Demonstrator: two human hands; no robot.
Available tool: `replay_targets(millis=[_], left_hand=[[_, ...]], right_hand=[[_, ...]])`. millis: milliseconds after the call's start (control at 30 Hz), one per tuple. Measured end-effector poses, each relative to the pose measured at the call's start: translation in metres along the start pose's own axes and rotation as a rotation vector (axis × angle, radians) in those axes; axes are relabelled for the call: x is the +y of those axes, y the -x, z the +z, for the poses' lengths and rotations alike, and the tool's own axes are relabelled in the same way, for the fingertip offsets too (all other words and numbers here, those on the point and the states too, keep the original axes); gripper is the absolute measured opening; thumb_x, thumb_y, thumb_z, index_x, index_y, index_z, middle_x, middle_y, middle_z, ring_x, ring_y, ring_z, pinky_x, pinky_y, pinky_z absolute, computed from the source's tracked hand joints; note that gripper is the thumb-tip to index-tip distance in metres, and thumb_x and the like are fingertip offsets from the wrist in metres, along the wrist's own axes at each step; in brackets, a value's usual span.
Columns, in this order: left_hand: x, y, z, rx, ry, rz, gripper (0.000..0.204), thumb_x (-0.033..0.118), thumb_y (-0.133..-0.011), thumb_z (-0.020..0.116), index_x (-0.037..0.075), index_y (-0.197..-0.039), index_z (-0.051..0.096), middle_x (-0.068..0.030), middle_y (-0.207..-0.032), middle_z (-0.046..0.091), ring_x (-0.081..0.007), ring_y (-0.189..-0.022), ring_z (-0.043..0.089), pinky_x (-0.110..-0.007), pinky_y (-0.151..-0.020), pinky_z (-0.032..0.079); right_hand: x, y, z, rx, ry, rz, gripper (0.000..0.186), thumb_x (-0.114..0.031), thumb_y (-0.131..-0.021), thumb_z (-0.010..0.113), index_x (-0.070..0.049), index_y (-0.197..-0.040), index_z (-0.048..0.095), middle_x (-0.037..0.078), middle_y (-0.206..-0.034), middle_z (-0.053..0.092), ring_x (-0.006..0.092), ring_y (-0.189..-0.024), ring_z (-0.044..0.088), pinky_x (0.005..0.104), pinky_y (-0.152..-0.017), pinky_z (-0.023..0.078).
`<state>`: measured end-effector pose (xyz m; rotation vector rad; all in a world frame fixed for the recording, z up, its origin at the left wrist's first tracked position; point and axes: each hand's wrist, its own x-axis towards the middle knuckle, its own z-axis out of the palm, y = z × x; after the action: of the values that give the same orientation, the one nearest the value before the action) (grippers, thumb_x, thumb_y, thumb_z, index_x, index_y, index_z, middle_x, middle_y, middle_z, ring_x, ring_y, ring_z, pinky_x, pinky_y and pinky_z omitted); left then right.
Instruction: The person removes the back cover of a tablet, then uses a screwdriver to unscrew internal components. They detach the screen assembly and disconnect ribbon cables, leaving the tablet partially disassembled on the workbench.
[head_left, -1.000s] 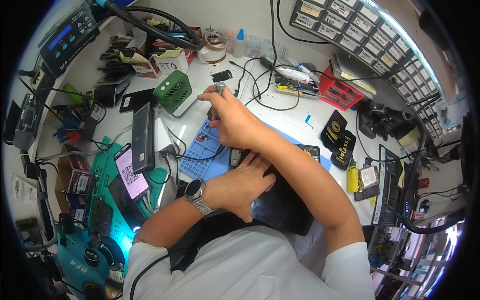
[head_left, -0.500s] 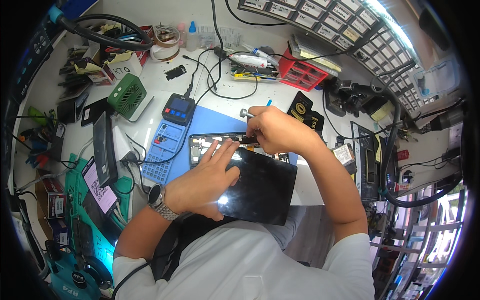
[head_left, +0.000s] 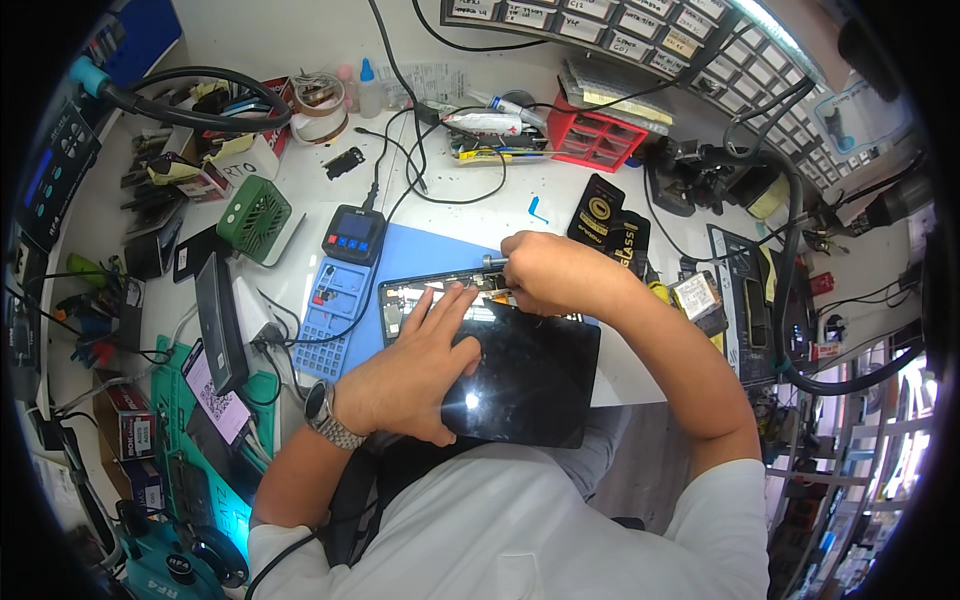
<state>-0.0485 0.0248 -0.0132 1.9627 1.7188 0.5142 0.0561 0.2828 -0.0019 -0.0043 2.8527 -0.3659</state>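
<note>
Currently, opened tablet [head_left: 555, 350]: I am seeing it lying at the centre, its bared chassis [head_left: 391, 312] resting on a blue mat [head_left: 430, 250], its dark panel [head_left: 535, 395] reaching toward the wearer's lap.
Left hand [head_left: 405, 375]: it is resting palm down across panel and chassis, three fingers stretching forward and slightly parted, the index bending, the thumb reaching out sideways.
Right hand [head_left: 560, 275]: its fingers are curling together, pinching a metal-ended tool [head_left: 493, 262] over the chassis; I am not making out the tips clearly.
Panel handling: I am judging it light, stiff, slippery and easily cracked, so I am favouring its long side rims and avoiding bending.
Chassis grip: I am favouring its outer frame, since the exposed parts are looking delicate.
Bench [head_left: 625, 375] edge: the panel's lower part is overhanging it, lacking support there.
Room: blue mat is showing beyond the chassis; a tray [head_left: 322, 350] and handheld unit [head_left: 352, 230] are bounding the left, black packets [head_left: 592, 210] the far right.
</note>
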Motion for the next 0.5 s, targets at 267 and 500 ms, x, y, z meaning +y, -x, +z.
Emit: replay_targets(millis=[267,500], left_hand=[[-0.002,0.001,0.002,0.001,0.007,0.008,0.078,0.032,-0.058,0.105,0.007,-0.113,0.055,-0.0415,-0.17,0.026,-0.0628,-0.165,0.015,-0.071,-0.134,0.01],[0.002,0.001,0.0,0.004,-0.002,-0.01,0.075,0.031,-0.058,0.104,0.006,-0.112,0.057,-0.0429,-0.17,0.027,-0.0598,-0.166,0.016,-0.068,-0.136,0.011]], right_hand=[[-0.002,0.013,-0.001,0.055,-0.107,-0.054,0.014,-0.011,-0.082,0.081,0.001,-0.089,0.081,0.016,-0.099,0.071,0.0374,-0.095,0.074,0.0465,-0.087,0.061],[0.005,0.012,0.007,0.111,-0.168,-0.047,0.019,-0.014,-0.084,0.083,0.001,-0.096,0.083,0.018,-0.101,0.072,0.0379,-0.097,0.074,0.0463,-0.088,0.061]])
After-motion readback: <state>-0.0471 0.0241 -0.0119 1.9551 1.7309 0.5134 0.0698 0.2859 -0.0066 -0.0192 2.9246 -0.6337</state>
